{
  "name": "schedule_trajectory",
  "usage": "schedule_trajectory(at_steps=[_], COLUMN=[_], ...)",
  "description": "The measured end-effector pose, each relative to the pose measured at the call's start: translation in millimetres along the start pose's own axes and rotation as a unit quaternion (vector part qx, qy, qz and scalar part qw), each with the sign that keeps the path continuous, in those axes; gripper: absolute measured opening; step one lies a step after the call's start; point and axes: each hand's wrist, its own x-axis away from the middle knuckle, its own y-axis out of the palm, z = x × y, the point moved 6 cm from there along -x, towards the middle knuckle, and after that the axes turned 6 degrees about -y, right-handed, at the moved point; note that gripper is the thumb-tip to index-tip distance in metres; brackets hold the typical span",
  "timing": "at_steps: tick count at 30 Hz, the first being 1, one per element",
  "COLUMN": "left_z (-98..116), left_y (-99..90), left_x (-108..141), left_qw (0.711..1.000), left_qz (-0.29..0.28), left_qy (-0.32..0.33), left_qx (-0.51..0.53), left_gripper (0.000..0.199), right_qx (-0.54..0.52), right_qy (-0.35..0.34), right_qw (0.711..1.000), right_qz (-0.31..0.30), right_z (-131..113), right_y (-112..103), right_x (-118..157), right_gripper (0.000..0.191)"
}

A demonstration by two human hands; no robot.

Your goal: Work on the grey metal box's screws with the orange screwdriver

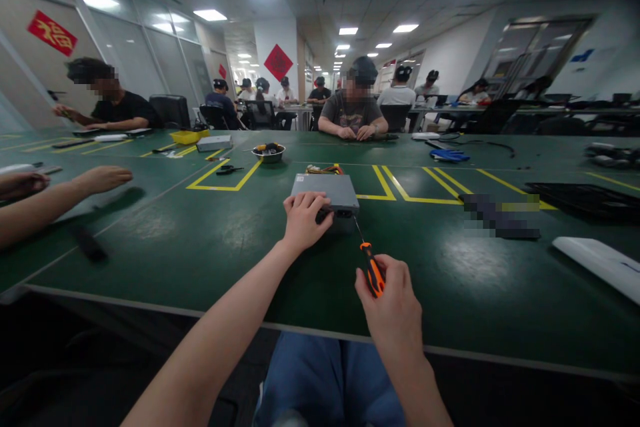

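Observation:
A grey metal computer power supply (327, 188) lies on the green table in front of me, its socket side facing me. Colored cables (323, 170) bunch behind its far edge. My left hand (306, 219) grips its near left part, fingers over the top and thumb at the front face. In my right hand (393, 293) is a screwdriver (371, 267) with an orange and black handle. Its thin shaft points up and away, with the tip at the near right corner of the power supply. Whether the tip sits in a screw is too small to tell.
Across the table (240, 213) a person (354, 103) works with both hands. Another person's arms (60, 193) reach in from the left. A metal bowl (269, 153) holds tools. Blue gloves (449, 155), a white device (600, 267) and a black panel (585, 199) lie to the right.

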Motion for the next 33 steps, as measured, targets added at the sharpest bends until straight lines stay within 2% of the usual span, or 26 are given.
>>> schedule_trajectory(at_steps=[4,11,16,23,29,33], left_z=[-0.7,-0.8,-1.3,-1.1,-0.6,-0.2], left_y=[0.4,0.1,0.9,0.1,-0.2,-0.6], left_x=[-0.3,-0.1,0.2,-0.3,0.0,0.0], left_qw=[1.000,1.000,1.000,1.000,1.000,1.000], left_qz=[-0.004,0.001,0.003,-0.005,0.002,-0.002], left_qy=[-0.002,0.004,0.003,0.001,0.002,0.003], left_qx=[0.000,0.005,0.005,0.000,0.002,0.002], left_gripper=[0.021,0.019,0.020,0.020,0.018,0.019], right_qx=[0.005,0.027,0.011,0.006,0.007,-0.004], right_qy=[0.024,-0.007,-0.027,0.004,0.019,0.041], right_qw=[1.000,0.999,1.000,1.000,0.998,0.998], right_qz=[-0.010,0.024,-0.009,-0.004,-0.058,-0.048], right_z=[4.9,4.6,-1.0,0.6,8.9,10.3], right_y=[4.1,-8.1,-1.9,5.2,11.1,11.3], right_x=[1.7,-1.6,-2.8,-1.4,0.8,-1.6], right_gripper=[0.025,0.029,0.031,0.022,0.027,0.027])
